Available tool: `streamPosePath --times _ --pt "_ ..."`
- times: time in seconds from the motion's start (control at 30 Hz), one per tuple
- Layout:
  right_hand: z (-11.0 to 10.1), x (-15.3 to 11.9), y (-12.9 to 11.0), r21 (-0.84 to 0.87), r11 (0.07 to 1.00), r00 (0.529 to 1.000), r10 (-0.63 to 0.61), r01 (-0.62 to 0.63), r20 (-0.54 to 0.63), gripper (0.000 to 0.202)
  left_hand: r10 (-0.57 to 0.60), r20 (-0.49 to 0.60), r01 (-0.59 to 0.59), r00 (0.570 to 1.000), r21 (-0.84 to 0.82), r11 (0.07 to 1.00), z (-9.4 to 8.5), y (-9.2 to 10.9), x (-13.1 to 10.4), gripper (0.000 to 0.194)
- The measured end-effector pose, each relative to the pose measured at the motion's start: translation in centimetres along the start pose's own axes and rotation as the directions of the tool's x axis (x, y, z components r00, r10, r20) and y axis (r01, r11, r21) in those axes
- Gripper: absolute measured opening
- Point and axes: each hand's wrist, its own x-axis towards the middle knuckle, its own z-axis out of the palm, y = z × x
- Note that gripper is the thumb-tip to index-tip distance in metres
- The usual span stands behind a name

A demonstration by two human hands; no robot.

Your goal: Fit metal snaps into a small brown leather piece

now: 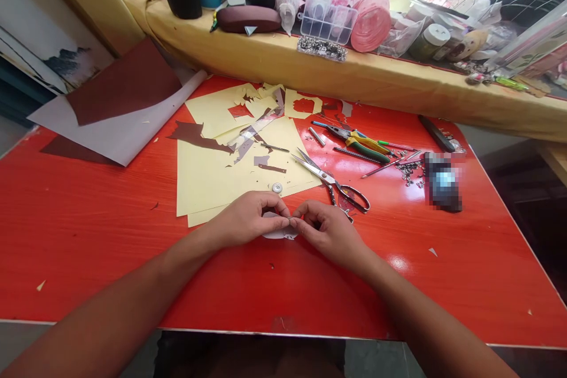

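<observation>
My left hand (259,217) and my right hand (326,225) meet over the front middle of the red table. Thumb and forefinger of each are pinched together, fingertips almost touching. Between them is something tiny that I cannot make out. Just under the fingertips lies a small pale paper cutout (280,233) with dark marks, partly hidden by the hands. A small round metal disc (277,188) sits on the yellow paper (212,189) beyond my left hand. Scissors (330,179) with spread blades lie behind my right hand.
Paper scraps (204,134) litter the yellow sheets. Pliers (361,144), pens and small metal bits (410,171) lie to the right, by a blurred dark object (444,183). A large brown-and-white sheet (128,94) curls at the left. A crowded cloth-covered ledge (248,53) borders the back.
</observation>
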Motion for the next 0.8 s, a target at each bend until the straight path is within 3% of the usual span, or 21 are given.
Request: streamPosePath --times 0.37,0.8 --pt "0.2 1.1 0.0 0.230 0.969 0.994 0.069 -0.086 0.081 0.024 -0.166 -0.092 0.156 0.982 -0.106 0.982 0.3 0.5 -0.1 0.019" --pt "0.1 1.3 0.2 0.194 0.975 0.993 0.093 -0.106 0.079 0.023 -0.168 -0.130 0.153 0.977 -0.120 0.981 0.2 0.0 0.2 0.018"
